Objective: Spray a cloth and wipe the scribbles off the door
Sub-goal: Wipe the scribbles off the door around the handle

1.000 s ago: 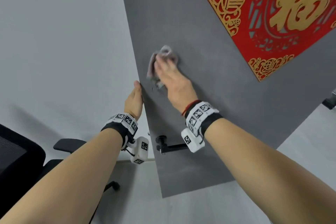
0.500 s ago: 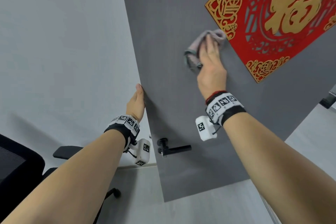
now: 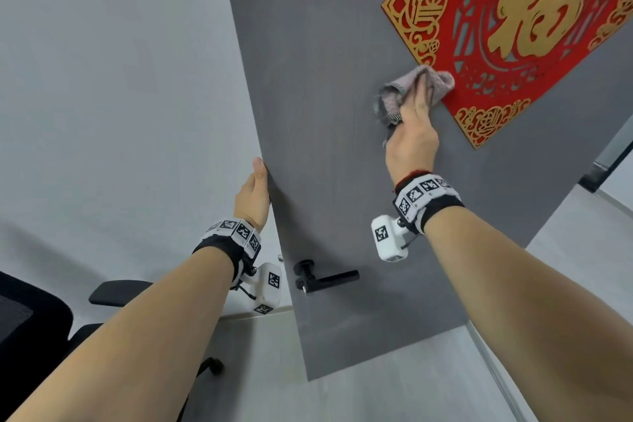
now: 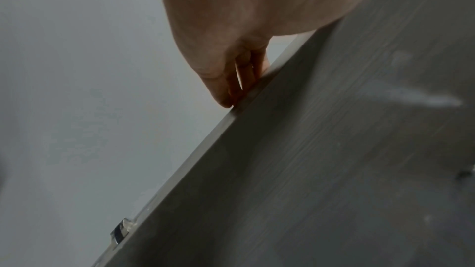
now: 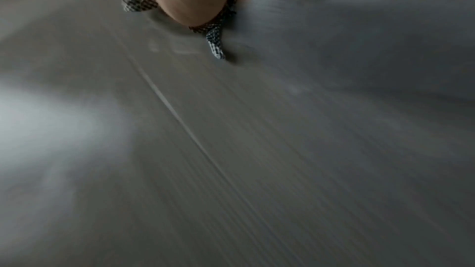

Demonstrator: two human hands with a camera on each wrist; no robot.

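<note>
Cloth (image 3: 416, 87) under flat right hand (image 3: 412, 137) on door (image 3: 325, 79); left hand (image 3: 252, 197) gripping its edge

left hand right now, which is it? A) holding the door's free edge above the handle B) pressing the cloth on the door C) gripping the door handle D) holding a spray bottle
A: the left hand holds the free edge of the door, fingers wrapped behind it, above the black handle; the right hand presses the cloth.
</note>
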